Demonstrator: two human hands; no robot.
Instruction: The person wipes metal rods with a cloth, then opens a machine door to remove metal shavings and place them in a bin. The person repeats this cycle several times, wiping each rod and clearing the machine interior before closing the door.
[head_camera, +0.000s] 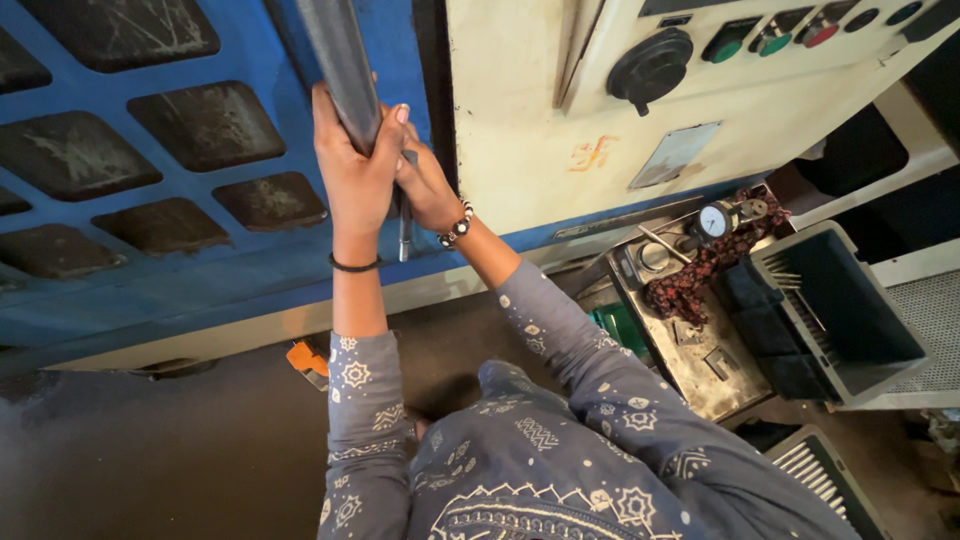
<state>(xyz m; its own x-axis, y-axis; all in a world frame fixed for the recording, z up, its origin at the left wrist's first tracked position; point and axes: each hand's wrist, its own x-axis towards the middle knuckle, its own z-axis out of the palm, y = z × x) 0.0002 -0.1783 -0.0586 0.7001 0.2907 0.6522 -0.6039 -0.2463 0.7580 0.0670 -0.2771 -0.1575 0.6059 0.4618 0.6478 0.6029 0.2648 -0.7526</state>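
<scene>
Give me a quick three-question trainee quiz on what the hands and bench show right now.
1. True or false: both hands grip the grey metal bar.
2. Which wrist wears the beaded bracelet: A left, B right?
3. What round-faced instrument sits on the metal tray?

Key:
1. True: the left hand wraps the bar and the right hand closes on it just beside.
2. B; the left wrist has a plain black band.
3. A dial gauge, next to the dark patterned cloth.

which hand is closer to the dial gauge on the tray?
Right. The right hand, beside the grey bar, sits nearer the dial gauge; the left hand, gripping the bar, is farther away.
</scene>
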